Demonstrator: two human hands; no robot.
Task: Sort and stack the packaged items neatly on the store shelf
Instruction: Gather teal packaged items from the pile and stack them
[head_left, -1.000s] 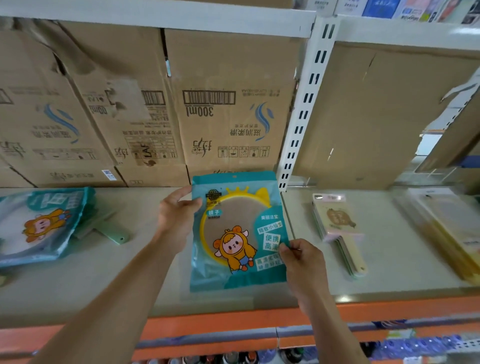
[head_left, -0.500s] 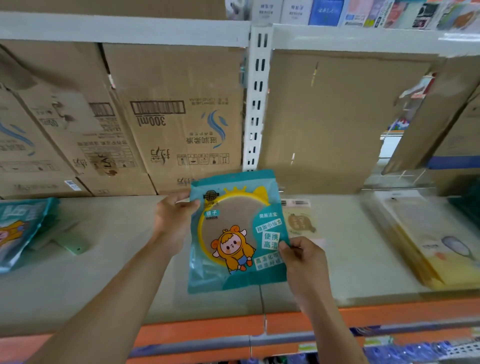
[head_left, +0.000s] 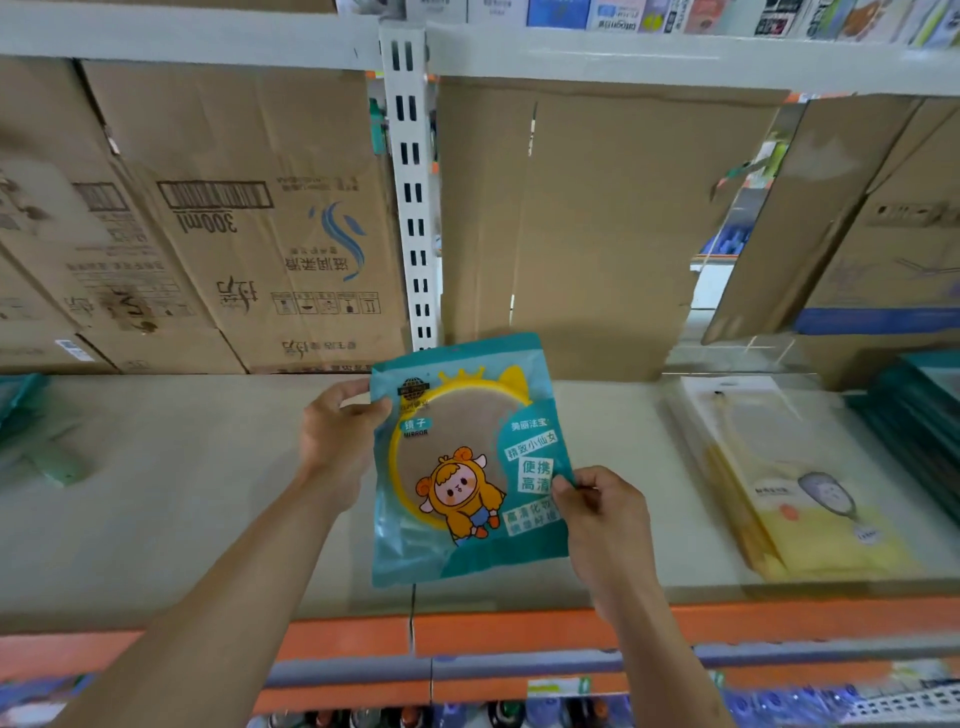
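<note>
The left hand (head_left: 337, 441) pinched the teal packet (head_left: 467, 551) at its top corner and the right hand (head_left: 602, 514) pinched its right edge, holding it over the shelf (head_left: 182, 493). The packet held a yellow-rimmed round mirror (head_left: 452, 441). Such light edge grips could let it slip, or land askew of the teal stack (head_left: 924, 415), possibly its match. Cardboard boxes (head_left: 249, 223) behind stood closed, contents unseen.

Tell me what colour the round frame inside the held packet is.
Yellow; the round frame in the packet shows best in the head view.
</note>
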